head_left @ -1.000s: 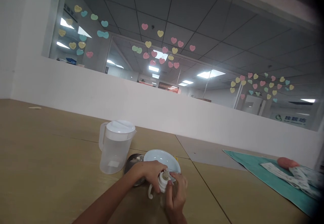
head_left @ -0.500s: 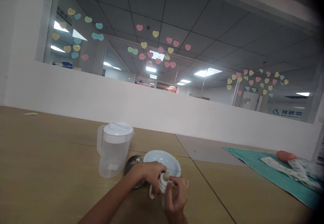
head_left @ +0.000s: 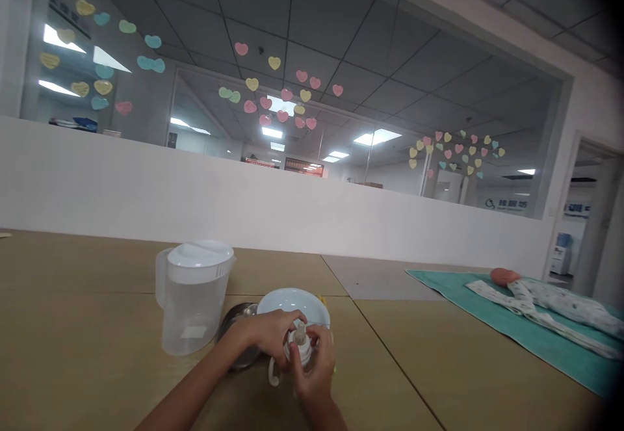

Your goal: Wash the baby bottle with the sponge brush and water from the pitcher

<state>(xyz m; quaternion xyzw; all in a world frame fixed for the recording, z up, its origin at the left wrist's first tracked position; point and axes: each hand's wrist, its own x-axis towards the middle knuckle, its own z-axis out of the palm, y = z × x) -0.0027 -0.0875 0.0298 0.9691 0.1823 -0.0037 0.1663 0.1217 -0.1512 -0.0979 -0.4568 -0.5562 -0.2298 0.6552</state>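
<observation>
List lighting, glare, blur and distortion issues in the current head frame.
Head view: rectangular white ceiling lights blown out; ceiling behind the wide glass window dim. Head view: upper and lower right corners fall to black. Head view: left hand, right hand and white-collared bottle look soft. Head view: window lines slope down rightward; camera tilt or lens distortion, can't separate them.

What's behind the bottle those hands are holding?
Behind the bottle is a pale blue bowl. The left hand and right hand cover its near side, so whatever lies there can't be seen.
</observation>
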